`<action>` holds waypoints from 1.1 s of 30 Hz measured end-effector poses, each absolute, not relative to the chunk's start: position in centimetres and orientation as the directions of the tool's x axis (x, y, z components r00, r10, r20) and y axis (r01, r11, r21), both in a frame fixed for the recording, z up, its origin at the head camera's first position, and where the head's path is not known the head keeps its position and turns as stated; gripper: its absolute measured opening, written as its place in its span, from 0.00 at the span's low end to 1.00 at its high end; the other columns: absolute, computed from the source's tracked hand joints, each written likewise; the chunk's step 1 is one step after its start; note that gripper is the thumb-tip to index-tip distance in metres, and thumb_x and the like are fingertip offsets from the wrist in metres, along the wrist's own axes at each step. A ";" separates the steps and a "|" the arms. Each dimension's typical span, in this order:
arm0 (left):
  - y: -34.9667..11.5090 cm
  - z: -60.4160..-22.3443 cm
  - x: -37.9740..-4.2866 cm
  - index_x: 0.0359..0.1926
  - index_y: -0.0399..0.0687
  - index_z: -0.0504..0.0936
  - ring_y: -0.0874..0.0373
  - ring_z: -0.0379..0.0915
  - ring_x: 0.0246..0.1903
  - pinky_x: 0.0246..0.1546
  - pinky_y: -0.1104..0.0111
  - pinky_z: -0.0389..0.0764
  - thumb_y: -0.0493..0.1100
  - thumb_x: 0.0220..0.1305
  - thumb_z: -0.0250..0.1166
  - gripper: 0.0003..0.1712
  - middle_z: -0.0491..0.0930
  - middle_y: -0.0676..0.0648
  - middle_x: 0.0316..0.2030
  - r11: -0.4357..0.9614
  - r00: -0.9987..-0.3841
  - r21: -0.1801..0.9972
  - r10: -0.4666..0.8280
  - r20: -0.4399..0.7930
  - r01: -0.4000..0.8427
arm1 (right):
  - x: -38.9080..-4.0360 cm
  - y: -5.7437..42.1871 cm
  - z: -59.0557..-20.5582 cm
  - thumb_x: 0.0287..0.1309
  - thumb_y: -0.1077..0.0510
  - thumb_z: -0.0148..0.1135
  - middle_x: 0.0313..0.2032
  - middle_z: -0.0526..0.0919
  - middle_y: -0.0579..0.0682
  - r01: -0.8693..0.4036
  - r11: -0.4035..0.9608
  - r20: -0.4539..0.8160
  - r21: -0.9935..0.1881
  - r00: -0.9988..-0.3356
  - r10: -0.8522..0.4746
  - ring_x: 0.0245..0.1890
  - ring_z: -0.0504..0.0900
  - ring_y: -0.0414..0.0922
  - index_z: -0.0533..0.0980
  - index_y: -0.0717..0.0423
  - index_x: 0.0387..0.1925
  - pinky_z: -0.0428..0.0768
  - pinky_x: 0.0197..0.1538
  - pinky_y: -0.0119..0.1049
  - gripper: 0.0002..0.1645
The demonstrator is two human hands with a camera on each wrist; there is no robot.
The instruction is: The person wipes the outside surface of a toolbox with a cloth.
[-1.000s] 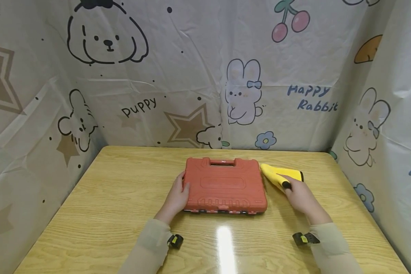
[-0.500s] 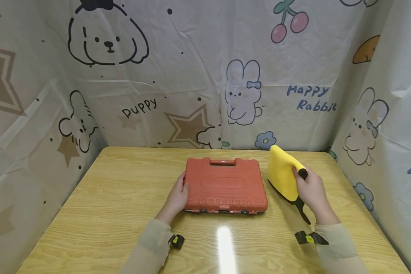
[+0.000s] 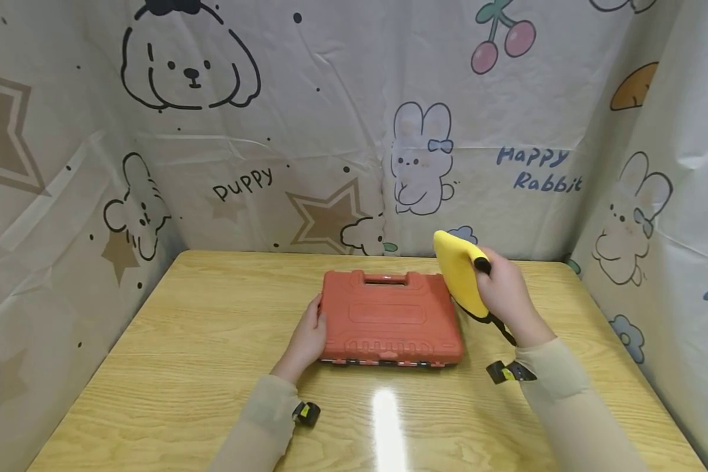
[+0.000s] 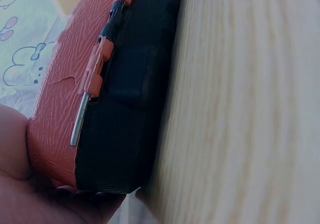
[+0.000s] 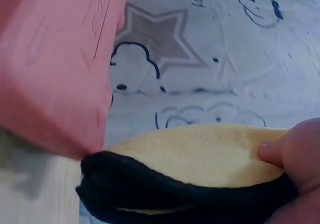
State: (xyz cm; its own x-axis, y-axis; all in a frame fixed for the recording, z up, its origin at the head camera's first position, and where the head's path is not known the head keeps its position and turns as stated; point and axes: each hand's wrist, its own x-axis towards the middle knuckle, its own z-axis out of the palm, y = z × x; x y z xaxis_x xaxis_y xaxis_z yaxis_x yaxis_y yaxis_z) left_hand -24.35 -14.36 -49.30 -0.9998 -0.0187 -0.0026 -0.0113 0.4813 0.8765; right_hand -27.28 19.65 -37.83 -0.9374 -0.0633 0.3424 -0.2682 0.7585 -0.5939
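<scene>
A red plastic carrying case with a black lower half lies flat on the table, its handle toward the back. My left hand holds the case by its left side; in the left wrist view the hinged edge with a metal pin shows. A folded yellow cloth with black edging is in my right hand, raised at the right edge of the case. In the right wrist view my thumb presses on the yellow cloth, and its black edge comes up close to the case corner; whether they touch I cannot tell.
The wooden table extends around the case, with a bright light reflection near the front. A printed cloth backdrop with cartoon animals stands along the back and both sides.
My right hand has lifted the yellow cloth off the table, turned it upright, and carried it up and left to the case's right edge. The left hand stays on the case.
</scene>
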 end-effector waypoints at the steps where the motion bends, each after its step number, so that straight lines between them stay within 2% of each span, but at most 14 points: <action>1: -14.4 -49.3 -24.4 0.79 0.31 0.51 0.34 0.50 0.78 0.78 0.44 0.54 0.39 0.83 0.40 0.31 0.55 0.28 0.77 0.480 -1.000 0.877 -0.020 -0.008 -0.016 | -27.7 19.1 -37.7 0.72 0.68 0.50 0.54 0.83 0.72 -0.276 0.766 0.340 -0.580 -0.937 -0.080 0.48 0.83 0.66 0.75 0.69 0.63 0.80 0.53 0.62 0.22; 5: -14.4 -49.3 -24.4 0.79 0.31 0.51 0.33 0.51 0.77 0.77 0.43 0.55 0.38 0.82 0.41 0.31 0.56 0.27 0.76 0.484 -1.000 0.875 -0.019 -0.002 -0.011 | -29.2 16.5 -37.5 0.69 0.71 0.49 0.52 0.83 0.71 -0.305 0.793 0.313 -0.527 -0.937 -0.152 0.49 0.84 0.65 0.74 0.68 0.64 0.82 0.52 0.61 0.24; 12: -14.4 -49.4 -24.2 0.80 0.32 0.51 0.34 0.51 0.77 0.77 0.43 0.55 0.39 0.83 0.41 0.31 0.56 0.29 0.77 0.489 -1.000 0.872 -0.016 -0.005 -0.013 | -30.7 12.6 -37.6 0.68 0.72 0.52 0.48 0.87 0.66 -0.366 0.805 0.289 -0.467 -0.923 -0.252 0.50 0.86 0.62 0.79 0.67 0.57 0.84 0.55 0.58 0.19; 17: -14.4 -49.5 -24.2 0.80 0.33 0.51 0.35 0.51 0.78 0.77 0.42 0.55 0.39 0.83 0.41 0.31 0.55 0.30 0.77 0.486 -1.000 0.874 -0.019 -0.010 -0.018 | -31.1 10.0 -38.6 0.66 0.71 0.57 0.48 0.88 0.62 -0.419 0.791 0.289 -0.446 -0.904 -0.316 0.49 0.87 0.58 0.80 0.64 0.55 0.84 0.56 0.54 0.18; 23: -14.5 -49.7 -24.2 0.80 0.34 0.51 0.35 0.50 0.78 0.77 0.42 0.55 0.39 0.83 0.41 0.31 0.55 0.30 0.78 0.483 -1.000 0.875 -0.023 -0.014 -0.023 | -31.4 6.9 -39.9 0.68 0.70 0.59 0.53 0.86 0.61 -0.466 0.778 0.219 -0.420 -0.885 -0.411 0.55 0.85 0.55 0.78 0.62 0.60 0.81 0.62 0.50 0.20; 27: -14.5 -49.7 -24.3 0.80 0.33 0.52 0.35 0.51 0.78 0.77 0.43 0.56 0.39 0.83 0.41 0.30 0.56 0.30 0.78 0.478 -1.000 0.878 -0.027 -0.006 -0.018 | -31.4 5.2 -40.4 0.68 0.70 0.57 0.58 0.84 0.60 -0.515 0.778 0.180 -0.361 -0.857 -0.484 0.61 0.82 0.55 0.76 0.63 0.64 0.79 0.67 0.48 0.24; 33: -14.5 -49.7 -24.3 0.80 0.34 0.51 0.37 0.51 0.78 0.78 0.44 0.55 0.39 0.83 0.40 0.31 0.56 0.31 0.78 0.469 -1.000 0.883 -0.027 -0.011 -0.022 | -31.3 2.8 -41.1 0.69 0.70 0.55 0.61 0.83 0.60 -0.562 0.778 0.088 -0.282 -0.822 -0.562 0.63 0.81 0.54 0.74 0.64 0.67 0.77 0.68 0.45 0.26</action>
State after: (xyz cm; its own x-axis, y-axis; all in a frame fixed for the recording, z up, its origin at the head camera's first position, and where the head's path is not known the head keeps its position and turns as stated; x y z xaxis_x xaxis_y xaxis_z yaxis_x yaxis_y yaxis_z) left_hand -24.34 -14.50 -49.66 -0.9996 -0.0271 -0.0108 -0.0222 0.4690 0.8829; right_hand -31.35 2.81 -41.11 -0.8221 -0.5625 0.0879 -0.5621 0.7776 -0.2818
